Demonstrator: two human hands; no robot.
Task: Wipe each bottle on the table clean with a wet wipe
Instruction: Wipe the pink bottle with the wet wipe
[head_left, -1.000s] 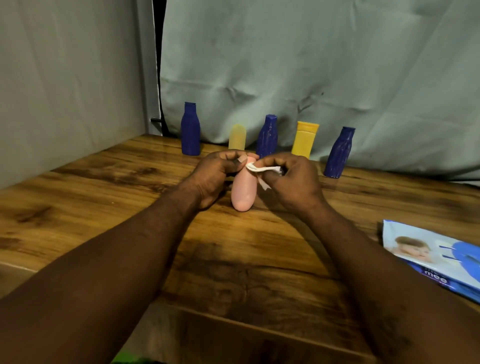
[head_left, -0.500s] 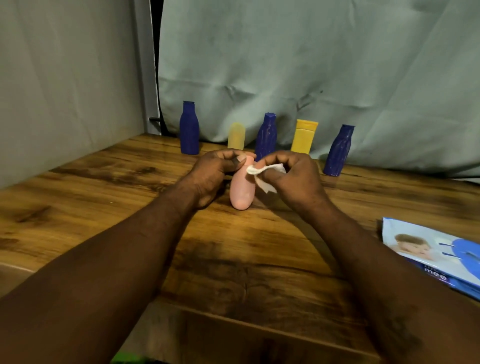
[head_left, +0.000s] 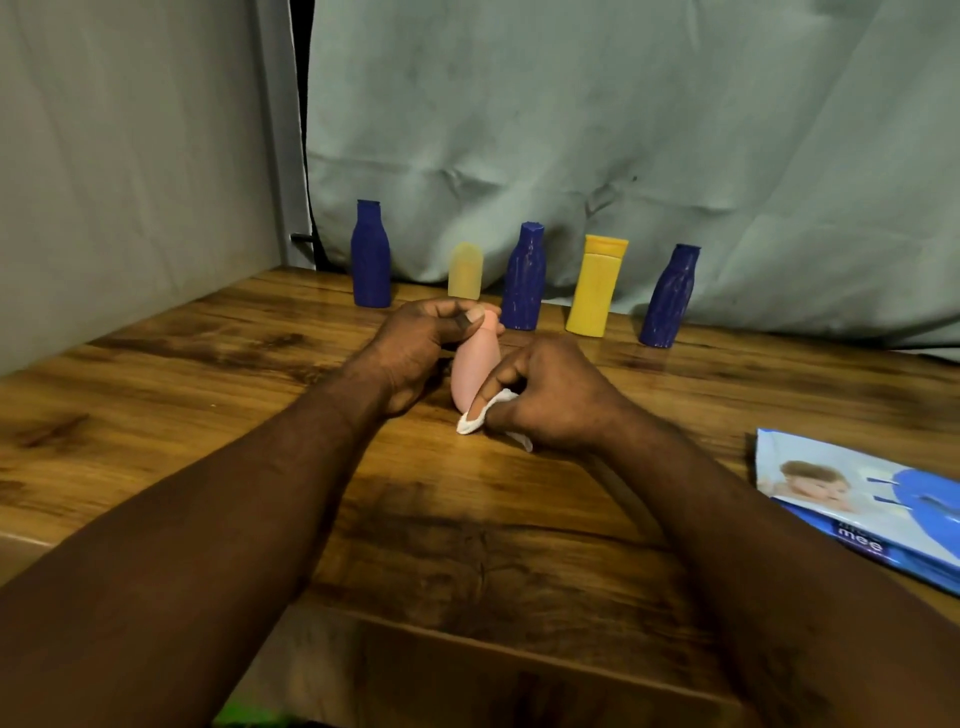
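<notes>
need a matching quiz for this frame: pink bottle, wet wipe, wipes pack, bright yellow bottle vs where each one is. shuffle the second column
Things
1. pink bottle
2. wet wipe
3. wipes pack
4. bright yellow bottle

Places
a. lying flat at the right side of the table
b. standing in the back row
c. gripped at its top by the left hand
d. pinched in the right hand, at the pink bottle's base

Pairs: 1-c, 2-d, 3-a, 4-b
</notes>
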